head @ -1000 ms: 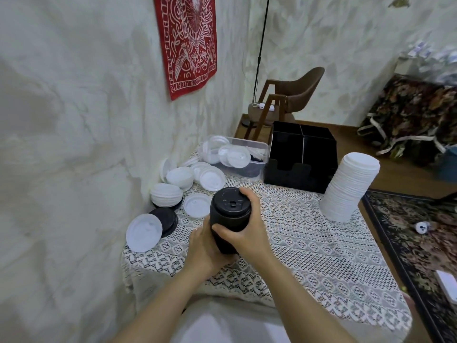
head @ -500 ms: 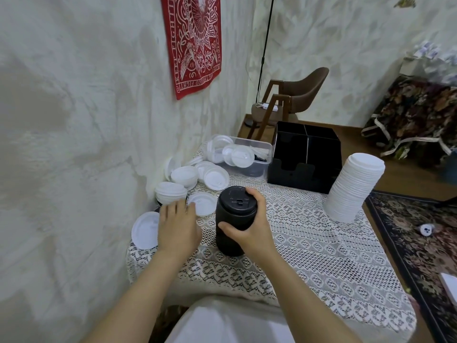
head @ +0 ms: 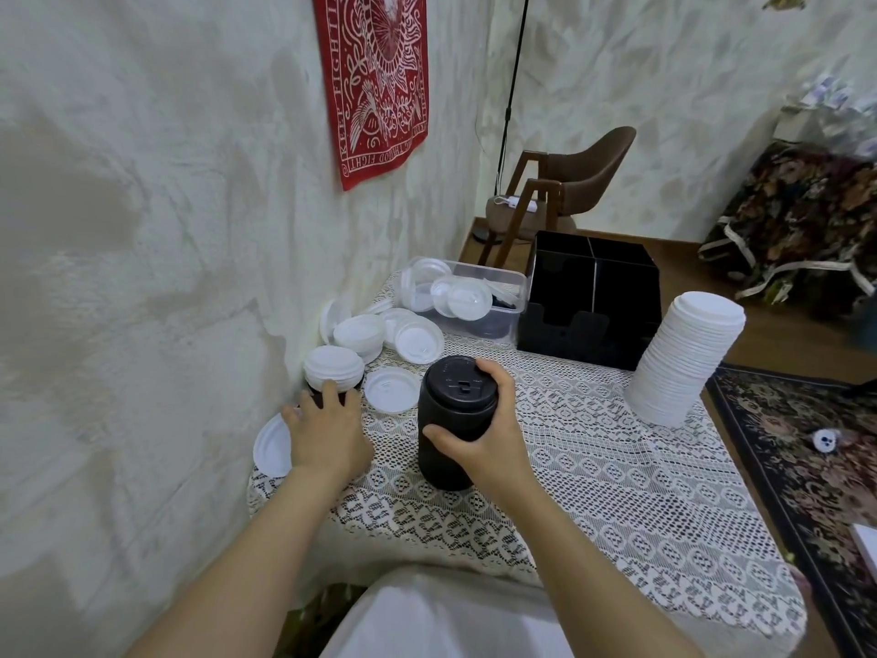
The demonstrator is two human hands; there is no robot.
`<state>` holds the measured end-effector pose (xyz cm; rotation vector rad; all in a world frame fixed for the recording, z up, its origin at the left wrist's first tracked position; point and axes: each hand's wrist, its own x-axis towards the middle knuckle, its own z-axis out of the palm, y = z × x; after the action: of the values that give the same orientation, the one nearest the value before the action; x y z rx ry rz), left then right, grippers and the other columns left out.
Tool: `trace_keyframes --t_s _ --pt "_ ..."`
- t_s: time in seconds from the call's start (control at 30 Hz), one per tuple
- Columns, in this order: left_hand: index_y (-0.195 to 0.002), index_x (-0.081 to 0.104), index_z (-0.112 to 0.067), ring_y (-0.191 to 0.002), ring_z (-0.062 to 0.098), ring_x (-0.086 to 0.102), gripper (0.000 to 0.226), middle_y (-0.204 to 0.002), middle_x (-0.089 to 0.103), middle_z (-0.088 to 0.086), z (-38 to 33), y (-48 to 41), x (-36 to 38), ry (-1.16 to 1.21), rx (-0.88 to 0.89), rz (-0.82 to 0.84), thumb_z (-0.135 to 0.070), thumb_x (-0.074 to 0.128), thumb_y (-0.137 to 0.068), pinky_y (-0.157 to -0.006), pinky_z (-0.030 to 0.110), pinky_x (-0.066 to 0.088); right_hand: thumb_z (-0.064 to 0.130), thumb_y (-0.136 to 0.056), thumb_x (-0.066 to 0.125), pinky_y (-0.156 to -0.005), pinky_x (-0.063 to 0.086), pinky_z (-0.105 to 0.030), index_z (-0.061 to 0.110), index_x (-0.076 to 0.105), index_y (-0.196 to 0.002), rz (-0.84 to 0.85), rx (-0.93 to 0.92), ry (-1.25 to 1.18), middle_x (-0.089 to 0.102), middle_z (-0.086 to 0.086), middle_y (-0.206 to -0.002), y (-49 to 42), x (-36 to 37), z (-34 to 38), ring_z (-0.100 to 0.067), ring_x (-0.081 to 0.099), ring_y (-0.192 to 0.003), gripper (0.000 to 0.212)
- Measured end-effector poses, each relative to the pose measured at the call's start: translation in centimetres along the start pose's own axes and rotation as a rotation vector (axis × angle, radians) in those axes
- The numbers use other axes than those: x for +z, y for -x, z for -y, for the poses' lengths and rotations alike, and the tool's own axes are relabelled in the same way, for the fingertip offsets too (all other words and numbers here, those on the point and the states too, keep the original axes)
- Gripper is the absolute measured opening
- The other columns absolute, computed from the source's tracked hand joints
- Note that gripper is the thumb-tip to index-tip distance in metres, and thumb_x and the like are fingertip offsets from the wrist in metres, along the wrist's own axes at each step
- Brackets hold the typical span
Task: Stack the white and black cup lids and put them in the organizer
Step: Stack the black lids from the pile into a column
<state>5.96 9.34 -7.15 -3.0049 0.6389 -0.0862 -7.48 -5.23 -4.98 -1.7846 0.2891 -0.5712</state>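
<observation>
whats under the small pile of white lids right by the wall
A dark rim, probably black lids, shows just below the small white pile. The left hand lies over the front of them, so their number stays hidden.

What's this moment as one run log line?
right hand: grips black lid stack, upright on tablecloth | left hand: open, fingers at base of small white stack | tall white stack: beside organizer

Both forearms (head: 247, 562) are bare to the left grip (head: 327, 434) and right grip (head: 489, 444). A plain white garment (head: 441, 619) covers the torso.
</observation>
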Motion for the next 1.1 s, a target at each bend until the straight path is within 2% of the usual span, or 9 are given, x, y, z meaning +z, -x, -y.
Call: trace_keyframes --t_s 0.1,0.2,0.37,0.57,0.73,0.87,1.03,1.1 --pt "-0.134 0.037 -0.02 -0.122 0.036 0.039 0.058 -0.138 0.032 0.01 0.5 -0.2 -0.4 -0.012 0.009 0.018 -0.025 0.055 -0.079 -0.104 0.051 0.029 0.014 -0.069 0.086 -0.089 0.04 -0.006 0.05 0.033 -0.123 0.005 -0.002 -0.003 0.049 0.026 -0.123 0.0 0.0 0.0 0.015 0.049 -0.11 0.084" --pt "-0.134 0.038 -0.021 -0.117 0.033 0.044 0.058 -0.135 0.035 0.008 1.1 -0.5 -0.5 0.02 0.038 -0.002 -0.024 0.056 -0.079 -0.099 0.046 0.031 0.014 -0.069 0.086 -0.093 0.041 -0.011 0.05 0.033 -0.123 0.006 -0.004 -0.004 0.049 0.025 -0.123 0.0 0.0 0.0 0.013 0.05 -0.111 0.084" --pt "-0.139 0.04 -0.025 -0.123 0.027 0.042 0.06 -0.136 0.04 0.003 1.6 -0.4 0.0 0.201 0.115 -0.093 -0.033 0.059 -0.083 -0.1 0.042 0.027 0.016 -0.069 0.087 -0.094 0.042 -0.016 0.052 0.033 -0.123 0.0 0.0 0.006 0.049 0.03 -0.12 0.0 0.0 -0.1 0.013 0.05 -0.111 0.085" --pt "-0.131 0.051 -0.026 -0.123 0.023 0.044 0.06 -0.132 0.046 -0.001 0.2 -0.1 0.5 0.451 0.247 -0.23 -0.04 0.073 -0.077 -0.105 0.04 0.024 0.013 -0.07 0.086 -0.087 0.04 -0.003 0.049 0.032 -0.123 -0.006 -0.013 0.01 0.049 0.027 -0.12 0.0 0.0 0.2 0.016 0.051 -0.108 0.083" --pt "-0.13 0.055 -0.017 -0.123 0.023 0.047 0.069 -0.13 0.05 0.002 -0.8 -0.4 0.1 0.626 0.301 -0.333 -0.031 0.084 -0.069 -0.105 0.041 0.031 0.015 -0.07 0.086 -0.087 0.04 -0.003 0.05 0.032 -0.123 -0.009 -0.019 0.012 0.051 0.023 -0.122 0.1 0.0 0.2 0.012 0.052 -0.109 0.084" --pt "-0.133 0.05 -0.015 -0.127 0.019 0.04 0.07 -0.132 0.045 0.002 -1.1 -0.1 -0.7 0.851 0.273 -0.31 -0.022 0.084 -0.072 -0.106 0.026 0.029 0.013 -0.07 0.086 -0.087 0.04 -0.002 0.047 0.033 -0.123 -0.008 -0.02 0.001 0.052 0.024 -0.12 0.1 0.0 0.2 0.014 0.052 -0.107 0.081" --pt "-0.13 0.052 -0.015 -0.128 0.016 0.038 0.06 -0.133 0.046 -0.003 -1.1 0.6 -2.0 0.982 0.206 -0.309 -0.021 0.079 -0.077 -0.108 0.028 0.031 0.014 -0.07 0.086 -0.087 0.041 -0.004 0.05 0.033 -0.122 -0.003 -0.017 -0.006 0.052 0.027 -0.12 0.1 0.0 0.1 0.012 0.053 -0.108 0.082" --pt "-0.124 0.054 -0.019 -0.123 0.017 0.043 0.054 -0.121 0.049 -0.011 -1.2 0.8 -2.6 1.02 0.198 -0.326 -0.021 0.079 -0.076 -0.105 0.034 0.039 0.013 -0.07 0.086 -0.087 0.041 -0.004 0.05 0.034 -0.122 -0.002 -0.013 -0.014 0.053 0.027 -0.119 0.1 0.0 0.1 0.012 0.053 -0.109 0.082"
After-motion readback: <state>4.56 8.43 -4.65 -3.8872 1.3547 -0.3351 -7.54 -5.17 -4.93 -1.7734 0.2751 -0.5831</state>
